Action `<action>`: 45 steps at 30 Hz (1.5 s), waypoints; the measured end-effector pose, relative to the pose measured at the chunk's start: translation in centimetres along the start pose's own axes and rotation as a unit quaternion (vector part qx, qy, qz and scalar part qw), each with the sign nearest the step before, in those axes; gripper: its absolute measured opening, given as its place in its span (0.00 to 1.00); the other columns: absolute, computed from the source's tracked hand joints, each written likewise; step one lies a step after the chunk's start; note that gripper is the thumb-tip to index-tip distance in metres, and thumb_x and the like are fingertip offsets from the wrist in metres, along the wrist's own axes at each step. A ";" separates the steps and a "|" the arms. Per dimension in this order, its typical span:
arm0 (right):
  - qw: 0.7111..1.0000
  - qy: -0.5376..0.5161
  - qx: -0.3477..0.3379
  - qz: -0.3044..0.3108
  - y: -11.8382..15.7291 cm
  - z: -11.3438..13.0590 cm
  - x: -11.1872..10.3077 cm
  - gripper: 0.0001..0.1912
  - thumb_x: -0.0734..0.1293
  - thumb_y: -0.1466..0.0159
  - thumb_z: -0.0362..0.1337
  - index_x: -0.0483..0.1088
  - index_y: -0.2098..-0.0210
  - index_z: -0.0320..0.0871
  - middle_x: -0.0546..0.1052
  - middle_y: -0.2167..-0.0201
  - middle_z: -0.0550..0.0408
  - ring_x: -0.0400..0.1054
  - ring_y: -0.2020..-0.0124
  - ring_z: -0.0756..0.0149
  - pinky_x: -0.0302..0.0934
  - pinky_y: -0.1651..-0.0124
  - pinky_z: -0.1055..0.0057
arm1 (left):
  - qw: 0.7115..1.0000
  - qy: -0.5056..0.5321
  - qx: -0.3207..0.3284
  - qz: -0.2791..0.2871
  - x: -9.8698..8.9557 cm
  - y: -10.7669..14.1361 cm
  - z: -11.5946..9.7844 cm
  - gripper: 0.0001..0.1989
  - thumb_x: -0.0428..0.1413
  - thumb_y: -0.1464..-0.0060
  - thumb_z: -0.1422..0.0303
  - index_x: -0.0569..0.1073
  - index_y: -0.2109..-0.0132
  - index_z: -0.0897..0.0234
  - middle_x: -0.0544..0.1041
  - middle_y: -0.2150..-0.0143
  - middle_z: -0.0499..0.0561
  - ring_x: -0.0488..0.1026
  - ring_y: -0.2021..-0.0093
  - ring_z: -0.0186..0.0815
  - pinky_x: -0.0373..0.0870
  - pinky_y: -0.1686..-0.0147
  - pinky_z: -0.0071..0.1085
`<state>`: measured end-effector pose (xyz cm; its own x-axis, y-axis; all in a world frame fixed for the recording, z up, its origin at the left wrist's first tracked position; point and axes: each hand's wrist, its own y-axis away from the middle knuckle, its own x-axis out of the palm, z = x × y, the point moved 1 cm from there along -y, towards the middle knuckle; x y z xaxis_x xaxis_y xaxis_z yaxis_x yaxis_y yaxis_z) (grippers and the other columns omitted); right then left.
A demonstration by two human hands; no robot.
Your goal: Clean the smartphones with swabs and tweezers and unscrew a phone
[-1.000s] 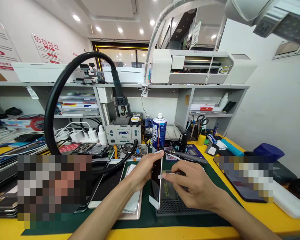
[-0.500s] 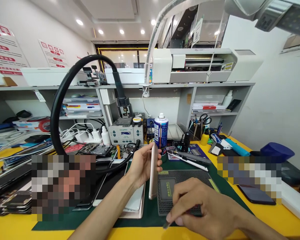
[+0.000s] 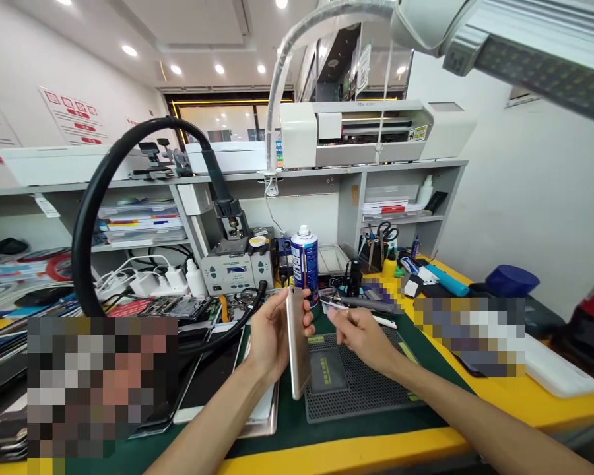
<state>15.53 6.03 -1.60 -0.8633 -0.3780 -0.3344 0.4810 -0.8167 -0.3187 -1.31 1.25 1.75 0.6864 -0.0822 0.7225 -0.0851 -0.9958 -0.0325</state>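
My left hand [image 3: 271,330] is wrapped round a gold smartphone [image 3: 297,349], which stands nearly upright with its narrow edge turned towards me. Its fingertips show past the phone's far side. To the right of the phone's upper half is my right hand [image 3: 363,336], apart from it. The fingers there are curled in a pinch, and whatever lies between them is hidden. Below the right hand lies a dark grey perforated work pad [image 3: 356,406] on a green mat [image 3: 250,448]. Behind the phone stands a blue spray can [image 3: 304,264] with a white cap.
Tablets and phones lie left of the mat, including a white-framed tablet [image 3: 210,369]. A grey soldering or hot-air station [image 3: 237,269] with a thick black hose [image 3: 82,231] stands behind. Pens and tweezers [image 3: 366,305] lie beyond the pad. A white lamp [image 3: 539,63] hangs at upper right.
My right hand has moved up and away from me, from the pad's near edge to beside the phone's top. The small dark-tipped piece in its fingers no longer shows. The view has turned right.
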 end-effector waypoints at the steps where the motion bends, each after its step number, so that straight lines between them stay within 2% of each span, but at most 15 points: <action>1: 0.998 0.062 -0.011 0.015 0.0 -0.1 0.0 0.28 0.57 0.29 0.50 0.65 0.81 0.42 0.60 0.85 0.61 0.55 0.81 0.71 0.50 0.76 0.72 | 1.000 0.002 0.003 -0.003 0.0 0.0 0.1 0.18 0.54 0.42 0.59 0.75 0.56 0.72 0.70 0.68 0.54 0.67 0.72 0.33 0.66 0.73 0.30; 3: 0.979 0.193 -0.054 0.022 -0.1 -0.1 -0.2 0.25 0.56 0.28 0.48 0.65 0.76 0.42 0.65 0.80 0.59 0.59 0.78 0.69 0.51 0.74 0.72 | 1.000 0.006 0.008 -0.008 0.0 0.1 0.3 0.18 0.55 0.43 0.59 0.75 0.56 0.72 0.70 0.68 0.53 0.67 0.72 0.33 0.66 0.74 0.29; 5: 0.945 0.308 -0.110 -0.001 -0.2 -0.1 -0.7 0.22 0.56 0.28 0.46 0.63 0.76 0.43 0.67 0.78 0.57 0.61 0.77 0.67 0.50 0.73 0.71 | 1.000 0.010 0.016 -0.013 -0.1 0.1 0.5 0.18 0.55 0.43 0.59 0.75 0.57 0.72 0.70 0.68 0.53 0.66 0.72 0.32 0.66 0.74 0.28; 8: 0.911 0.390 -0.134 -0.017 -0.4 -0.2 -1.6 0.26 0.56 0.28 0.47 0.60 0.80 0.44 0.66 0.82 0.57 0.59 0.81 0.68 0.48 0.75 0.69 | 0.999 0.012 0.029 -0.023 -0.3 0.0 0.7 0.17 0.55 0.43 0.59 0.74 0.57 0.71 0.69 0.68 0.52 0.65 0.73 0.31 0.64 0.76 0.27; 12: 0.956 0.289 -0.027 0.043 -0.6 -0.1 -2.6 0.33 0.57 0.30 0.54 0.66 0.87 0.43 0.66 0.90 0.56 0.61 0.86 0.69 0.52 0.78 0.70 | 0.998 0.010 0.038 -0.044 -0.6 -0.1 1.1 0.17 0.55 0.44 0.58 0.72 0.58 0.70 0.67 0.70 0.49 0.63 0.75 0.30 0.61 0.78 0.26; 14: 0.981 0.191 0.035 0.030 -0.6 0.4 -3.1 0.32 0.59 0.32 0.57 0.72 0.83 0.41 0.70 0.89 0.54 0.64 0.86 0.68 0.56 0.79 0.72 | 0.998 0.009 0.042 -0.054 -0.7 -0.2 1.4 0.17 0.55 0.44 0.58 0.72 0.58 0.69 0.66 0.70 0.48 0.63 0.75 0.29 0.60 0.79 0.25; 16: 0.994 0.086 0.061 -0.008 -0.6 1.1 -3.4 0.29 0.63 0.36 0.58 0.75 0.77 0.39 0.72 0.86 0.54 0.66 0.85 0.68 0.57 0.81 0.73 | 0.997 0.008 0.050 -0.060 -0.9 -0.3 1.7 0.16 0.55 0.44 0.58 0.72 0.59 0.68 0.66 0.71 0.47 0.62 0.76 0.29 0.59 0.79 0.25; 19: 0.999 -0.044 0.020 -0.026 -0.3 2.2 -3.4 0.21 0.70 0.39 0.53 0.75 0.68 0.39 0.75 0.82 0.55 0.68 0.81 0.68 0.62 0.79 0.73 | 0.996 0.011 0.060 -0.068 -1.2 -0.4 2.2 0.16 0.56 0.45 0.58 0.71 0.59 0.67 0.65 0.71 0.46 0.62 0.76 0.29 0.58 0.80 0.25; 21: 0.996 -0.080 -0.012 -0.032 0.2 2.7 -2.8 0.16 0.71 0.39 0.48 0.74 0.62 0.39 0.76 0.80 0.55 0.70 0.79 0.67 0.65 0.77 0.72 | 0.995 0.013 0.057 -0.075 -1.2 -0.3 2.6 0.16 0.56 0.46 0.57 0.71 0.59 0.66 0.65 0.72 0.46 0.61 0.77 0.29 0.58 0.80 0.25; 24: 0.993 -0.103 -0.054 -0.035 1.3 3.0 -1.4 0.11 0.71 0.37 0.42 0.74 0.61 0.40 0.77 0.78 0.55 0.71 0.77 0.66 0.67 0.76 0.72 | 0.996 0.017 0.036 -0.078 -1.2 -0.1 3.2 0.16 0.55 0.46 0.57 0.71 0.59 0.66 0.64 0.72 0.45 0.61 0.77 0.29 0.58 0.79 0.25; 30: 0.993 -0.090 -0.074 -0.011 2.9 3.6 0.4 0.04 0.70 0.36 0.35 0.74 0.60 0.44 0.79 0.73 0.56 0.75 0.73 0.68 0.71 0.70 0.74 | 0.994 0.015 0.045 -0.094 -0.9 0.4 3.3 0.17 0.55 0.47 0.56 0.71 0.58 0.66 0.65 0.71 0.45 0.61 0.77 0.29 0.58 0.79 0.26; 34: 0.988 0.000 -0.152 -0.025 3.0 3.8 0.4 0.07 0.70 0.37 0.30 0.77 0.61 0.47 0.81 0.65 0.55 0.77 0.63 0.67 0.73 0.62 0.74 | 0.993 0.009 0.037 -0.114 -0.5 0.4 3.3 0.17 0.57 0.48 0.57 0.72 0.58 0.66 0.66 0.71 0.46 0.61 0.76 0.28 0.60 0.78 0.25; 37: 0.972 0.062 -0.220 -0.052 3.2 4.1 0.7 0.12 0.69 0.39 0.25 0.75 0.59 0.48 0.80 0.61 0.55 0.76 0.58 0.66 0.73 0.56 0.72 | 0.991 0.005 0.037 -0.129 -0.4 0.5 3.4 0.18 0.59 0.51 0.56 0.72 0.59 0.67 0.67 0.72 0.46 0.61 0.76 0.28 0.61 0.77 0.26; 42: 0.932 0.120 -0.325 -0.108 3.5 5.1 1.5 0.16 0.66 0.42 0.20 0.73 0.59 0.43 0.81 0.64 0.54 0.78 0.62 0.67 0.75 0.59 0.75 | 0.989 0.002 0.037 -0.141 -0.3 0.5 3.5 0.16 0.59 0.50 0.57 0.74 0.61 0.66 0.69 0.72 0.47 0.63 0.77 0.28 0.61 0.76 0.26; 45: 0.910 0.158 -0.364 -0.121 3.6 5.0 1.8 0.16 0.67 0.42 0.19 0.74 0.58 0.41 0.82 0.64 0.53 0.78 0.62 0.68 0.74 0.57 0.77 | 0.989 0.000 0.051 -0.136 -0.3 0.5 3.4 0.15 0.59 0.49 0.58 0.73 0.60 0.65 0.69 0.71 0.47 0.63 0.75 0.29 0.61 0.75 0.26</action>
<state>14.95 0.25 1.14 -0.9254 0.0123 -0.3788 0.3564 -0.3112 -0.8810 0.90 0.61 -0.90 0.6743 0.1895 0.7137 0.1757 -0.9799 0.0943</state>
